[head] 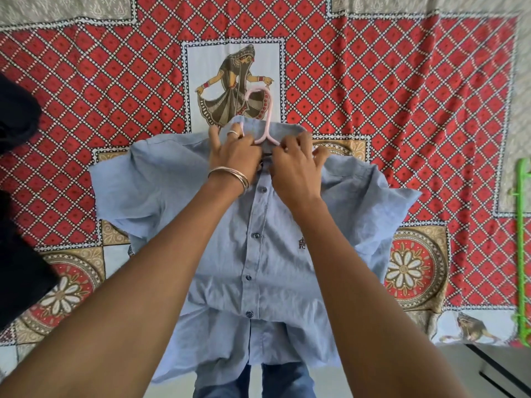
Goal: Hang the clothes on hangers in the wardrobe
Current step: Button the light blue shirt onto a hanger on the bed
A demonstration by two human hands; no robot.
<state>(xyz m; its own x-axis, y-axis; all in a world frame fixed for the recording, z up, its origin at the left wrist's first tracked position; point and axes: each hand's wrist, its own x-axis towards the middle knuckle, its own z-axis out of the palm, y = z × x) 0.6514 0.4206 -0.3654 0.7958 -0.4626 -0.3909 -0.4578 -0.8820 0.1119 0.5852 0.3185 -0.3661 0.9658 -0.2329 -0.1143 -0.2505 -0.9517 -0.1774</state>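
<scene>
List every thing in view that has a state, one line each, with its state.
light blue shirt: flat on the bedsheet, front up, placket buttoned
pink hanger: inside the shirt, hook sticking out past the collar
left hand: pinching the collar area
right hand: pinching the collar area
green hanger: lying at the right edge
dark clothes: heaped at the left

The shirt (258,225) is light blue woven cloth, matt and a little creased; the pink hanger (265,122) looks smooth plastic; the bedsheet (373,81) is printed matt cotton-like cloth; the green hanger (523,239) is glossy plastic
</scene>
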